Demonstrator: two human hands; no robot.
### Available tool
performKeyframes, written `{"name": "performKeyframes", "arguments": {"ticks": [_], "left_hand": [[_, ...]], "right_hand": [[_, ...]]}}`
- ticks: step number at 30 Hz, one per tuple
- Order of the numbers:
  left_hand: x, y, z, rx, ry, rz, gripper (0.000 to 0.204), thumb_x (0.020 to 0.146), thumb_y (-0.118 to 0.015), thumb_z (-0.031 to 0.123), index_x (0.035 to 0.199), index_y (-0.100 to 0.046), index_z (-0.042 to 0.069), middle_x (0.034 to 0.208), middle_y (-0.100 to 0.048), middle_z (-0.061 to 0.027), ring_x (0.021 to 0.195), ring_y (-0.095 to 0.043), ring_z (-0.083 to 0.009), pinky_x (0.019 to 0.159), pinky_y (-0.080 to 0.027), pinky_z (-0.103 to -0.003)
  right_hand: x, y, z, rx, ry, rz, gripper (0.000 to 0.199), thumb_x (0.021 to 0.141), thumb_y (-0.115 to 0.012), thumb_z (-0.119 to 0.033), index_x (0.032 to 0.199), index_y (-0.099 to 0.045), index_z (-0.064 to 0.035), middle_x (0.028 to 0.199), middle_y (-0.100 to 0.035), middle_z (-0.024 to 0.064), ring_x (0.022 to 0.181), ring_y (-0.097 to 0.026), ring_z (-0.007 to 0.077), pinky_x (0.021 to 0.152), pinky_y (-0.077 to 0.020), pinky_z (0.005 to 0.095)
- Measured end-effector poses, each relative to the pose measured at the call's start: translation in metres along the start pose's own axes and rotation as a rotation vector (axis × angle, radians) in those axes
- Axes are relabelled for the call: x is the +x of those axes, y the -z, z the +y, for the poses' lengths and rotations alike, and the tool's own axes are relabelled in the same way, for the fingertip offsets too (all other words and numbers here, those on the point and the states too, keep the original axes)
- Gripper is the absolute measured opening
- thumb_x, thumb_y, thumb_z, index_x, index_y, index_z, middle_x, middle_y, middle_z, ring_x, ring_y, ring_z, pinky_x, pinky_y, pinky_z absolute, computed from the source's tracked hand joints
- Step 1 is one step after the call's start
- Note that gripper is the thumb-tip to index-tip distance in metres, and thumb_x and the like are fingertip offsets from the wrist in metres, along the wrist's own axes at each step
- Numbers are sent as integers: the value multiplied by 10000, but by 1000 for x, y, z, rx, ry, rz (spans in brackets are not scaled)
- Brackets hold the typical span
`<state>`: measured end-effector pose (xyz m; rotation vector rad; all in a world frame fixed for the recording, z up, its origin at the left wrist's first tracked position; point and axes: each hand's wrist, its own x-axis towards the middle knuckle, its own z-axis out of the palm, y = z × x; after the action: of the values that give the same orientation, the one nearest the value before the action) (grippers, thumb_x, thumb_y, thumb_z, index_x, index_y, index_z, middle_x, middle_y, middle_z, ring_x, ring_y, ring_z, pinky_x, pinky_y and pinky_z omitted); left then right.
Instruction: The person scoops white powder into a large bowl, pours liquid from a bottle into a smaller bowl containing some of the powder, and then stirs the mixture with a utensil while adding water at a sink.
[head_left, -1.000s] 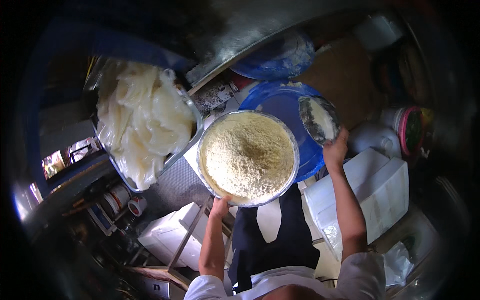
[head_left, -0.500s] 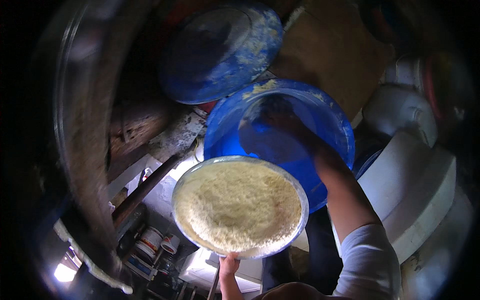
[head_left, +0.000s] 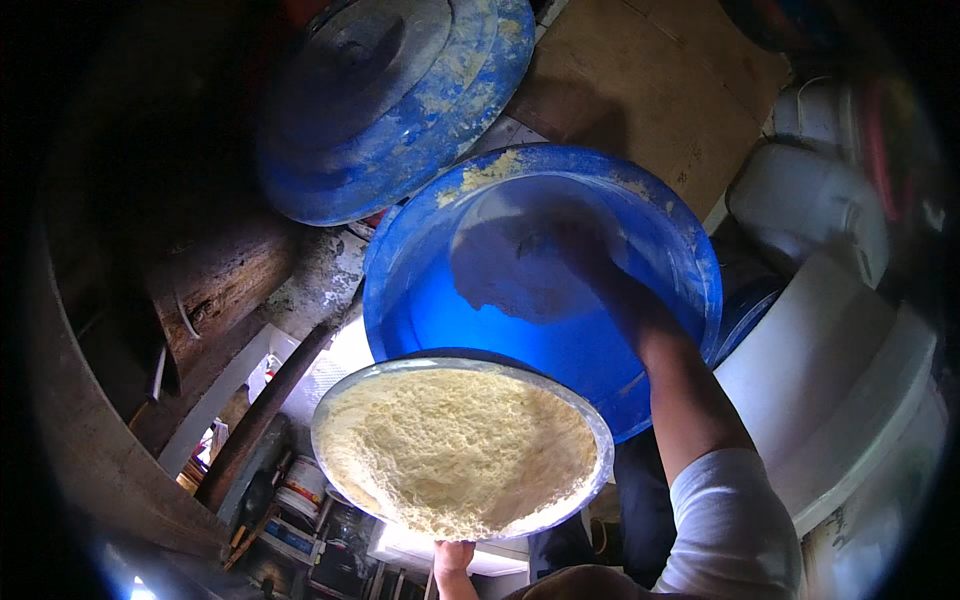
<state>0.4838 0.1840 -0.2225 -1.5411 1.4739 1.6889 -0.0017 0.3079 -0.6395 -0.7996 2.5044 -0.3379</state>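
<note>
My left hand (head_left: 455,557) grips the near rim of a wide round metal basin (head_left: 604,440), with its fingers out of sight underneath. Pale yellow, crumbly flour-like powder (head_left: 465,440) fills the basin, which tilts over the near edge of a large blue barrel (head_left: 380,300). My right arm reaches deep into that barrel. Down there, my right hand (head_left: 578,238) is at a shadowed patch of powder (head_left: 520,280) on the bottom; darkness hides its fingers and anything they may hold.
A powder-smeared blue lid (head_left: 440,120) leans beyond the barrel at the left. Brown cardboard (head_left: 650,90) lies behind it. White containers (head_left: 810,210) and a large white box (head_left: 820,360) crowd the right. A dark pole (head_left: 280,410) slants at the left, above shelved tubs (head_left: 300,485).
The basin has shifted slightly left and toward me, still in my left hand. My right hand remains inside the barrel. The whole view has shifted, showing more of the barrel's inside.
</note>
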Motion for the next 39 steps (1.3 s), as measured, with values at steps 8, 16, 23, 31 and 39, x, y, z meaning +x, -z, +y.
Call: {"name": "performKeyframes", "arguments": {"ticks": [8, 16, 23, 31, 39], "left_hand": [[-1, -21, 42, -681, 350, 345, 692, 672, -551, -35, 1322, -364, 110, 1179, -508, -80, 1073, -518, -263, 897, -456, -428], [12, -33, 85, -741, 204, 147, 666, 694, -550, -56, 1323, -361, 58, 1223, -486, -95, 1112, -501, -272, 930, -440, -419], [18, -29, 73, -708, 197, 75, 648, 719, -535, -21, 1332, -327, 21, 1235, -477, -140, 1113, -507, -284, 932, -449, -414], [11, -31, 80, -814, 124, -7, 582, 738, -493, -60, 1300, -348, -19, 1220, -481, -148, 1087, -528, -302, 883, -477, -423], [7, -32, 82, -827, 55, -59, 535, 765, -452, -28, 1290, -355, 3, 1213, -486, -145, 1080, -532, -310, 887, -493, -438]], "right_hand": [[-32, 49, -45, -19, 294, -533, 430, 776, -579, -153, 1187, -485, -70, 1010, -607, 196, 896, -625, 341, 733, -502, 491], [-54, 113, -39, 279, 23, -830, 603, 745, -586, -83, 1312, -381, -77, 1104, -580, 224, 849, -638, 339, 685, -525, 478], [-73, 244, -53, 761, -183, -575, 540, 745, -527, -17, 1266, -412, -96, 1078, -597, 209, 825, -655, 328, 585, -567, 376], [-96, 383, -80, 640, -427, -342, 519, 752, -535, -34, 1258, -424, 10, 1067, -595, 240, 620, -650, 253, 510, -552, 321], [-142, 436, -74, 932, -390, -127, 298, 764, -503, -127, 956, -581, 87, 708, -624, 130, 558, -605, 185, 478, -491, 284]]}}
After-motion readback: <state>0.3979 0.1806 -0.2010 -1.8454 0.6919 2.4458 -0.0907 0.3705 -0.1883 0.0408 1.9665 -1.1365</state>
